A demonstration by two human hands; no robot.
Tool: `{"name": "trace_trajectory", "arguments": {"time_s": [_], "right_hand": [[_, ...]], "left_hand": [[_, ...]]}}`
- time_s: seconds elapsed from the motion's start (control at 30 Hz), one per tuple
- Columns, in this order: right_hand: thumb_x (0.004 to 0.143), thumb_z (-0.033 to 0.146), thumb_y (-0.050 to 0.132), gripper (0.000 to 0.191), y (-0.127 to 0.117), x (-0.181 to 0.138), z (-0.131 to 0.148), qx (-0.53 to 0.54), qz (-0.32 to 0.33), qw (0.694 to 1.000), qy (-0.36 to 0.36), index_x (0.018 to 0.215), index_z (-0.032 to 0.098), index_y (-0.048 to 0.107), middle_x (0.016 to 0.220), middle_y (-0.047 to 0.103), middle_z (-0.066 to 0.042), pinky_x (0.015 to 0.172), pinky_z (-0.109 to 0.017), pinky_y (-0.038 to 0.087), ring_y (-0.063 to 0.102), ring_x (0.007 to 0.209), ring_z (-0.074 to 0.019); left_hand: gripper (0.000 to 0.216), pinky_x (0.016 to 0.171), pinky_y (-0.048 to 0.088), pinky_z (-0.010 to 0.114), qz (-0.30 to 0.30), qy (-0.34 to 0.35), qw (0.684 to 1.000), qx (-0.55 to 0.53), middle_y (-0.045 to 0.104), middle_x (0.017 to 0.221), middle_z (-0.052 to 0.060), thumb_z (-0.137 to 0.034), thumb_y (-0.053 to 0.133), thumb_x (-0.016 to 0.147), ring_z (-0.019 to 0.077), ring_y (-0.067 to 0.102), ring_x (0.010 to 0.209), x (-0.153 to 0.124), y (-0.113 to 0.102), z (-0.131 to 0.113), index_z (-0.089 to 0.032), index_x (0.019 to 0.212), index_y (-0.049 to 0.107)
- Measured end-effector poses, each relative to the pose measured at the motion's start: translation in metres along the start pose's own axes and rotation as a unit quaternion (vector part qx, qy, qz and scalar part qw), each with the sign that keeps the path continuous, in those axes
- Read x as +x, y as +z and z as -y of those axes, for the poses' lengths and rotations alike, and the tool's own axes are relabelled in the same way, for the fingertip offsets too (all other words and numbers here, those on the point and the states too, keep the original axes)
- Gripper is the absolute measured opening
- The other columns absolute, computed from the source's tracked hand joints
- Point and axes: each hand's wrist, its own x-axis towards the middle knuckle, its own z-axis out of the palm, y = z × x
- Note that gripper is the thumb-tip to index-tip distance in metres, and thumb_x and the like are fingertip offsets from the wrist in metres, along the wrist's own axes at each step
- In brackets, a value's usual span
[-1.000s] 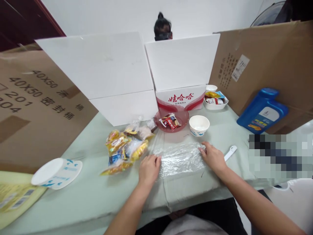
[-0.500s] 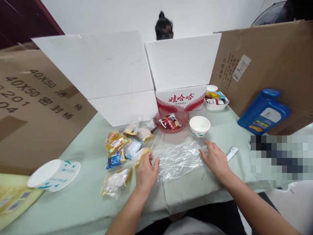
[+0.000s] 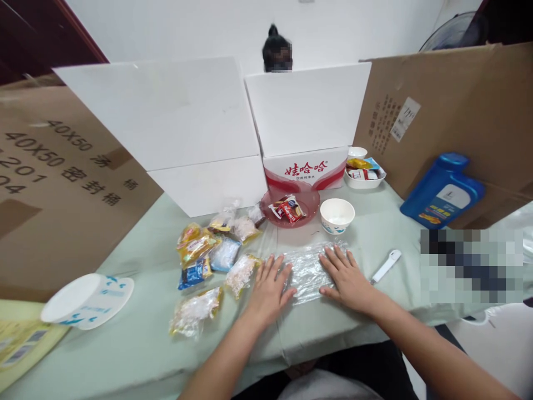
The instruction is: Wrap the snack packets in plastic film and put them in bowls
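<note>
Plastic film [image 3: 306,273] lies lengthwise left to right.

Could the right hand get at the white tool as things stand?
Probably yes: the white tool lies close to the right hand with nothing visible between them, though that hand rests spread on the clear plastic.

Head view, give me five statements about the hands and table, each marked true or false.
Left hand and right hand lie palm down at the clear plastic. True.
The reddish plate is bare. False: wrapped snacks lie on the reddish plate.
The white bowl beside the reddish plate stands upright. True.
The right hand holds the white tool. False: the white tool lies on the table.
The blue bottle is right of the white bowl. True.
</note>
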Motion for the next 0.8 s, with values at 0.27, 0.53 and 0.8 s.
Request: {"name": "trace_trajectory", "arguments": {"time_s": [0.27, 0.53, 0.8], "right_hand": [[0.084, 0.052, 0.061, 0.067, -0.023, -0.076, -0.02, 0.058, -0.002, 0.996, -0.07, 0.14, 0.02, 0.045, 0.144, 0.046, -0.013, 0.108, -0.052, 0.035, 0.036, 0.137, -0.0306], [0.09, 0.023, 0.055, 0.022, -0.038, -0.103, -0.012, 0.098, -0.055, 0.991, -0.074, 0.109, 0.023, 0.065, 0.118, 0.065, -0.009, 0.094, -0.041, 0.05, 0.059, 0.109, -0.023], [0.095, 0.021, 0.042, 0.021, -0.039, -0.085, -0.014, 0.148, -0.12, 0.982, -0.024, 0.1, 0.02, 0.063, 0.09, 0.07, -0.007, 0.079, -0.034, 0.053, 0.065, 0.086, -0.0188]], "left_hand": [[0.022, 0.094, 0.05, 0.046, -0.005, 0.089, 0.993, -0.077, 0.064, 0.114, 0.011, -0.028, 0.057, 0.087, 0.0283, 0.057, 0.114, -0.043, -0.029, -0.002, -0.018, 0.106, 0.062], [0.02, 0.093, 0.052, 0.037, -0.034, 0.123, 0.986, -0.108, 0.068, 0.107, 0.007, -0.01, 0.047, 0.09, 0.022, 0.06, 0.112, -0.06, -0.029, -0.005, -0.019, 0.099, 0.062], [0.017, 0.069, 0.054, 0.028, -0.031, -0.016, 0.988, -0.152, 0.068, 0.084, 0.003, -0.022, 0.04, 0.094, 0.0166, 0.066, 0.075, -0.037, -0.031, -0.005, -0.02, 0.095, 0.056]]}}
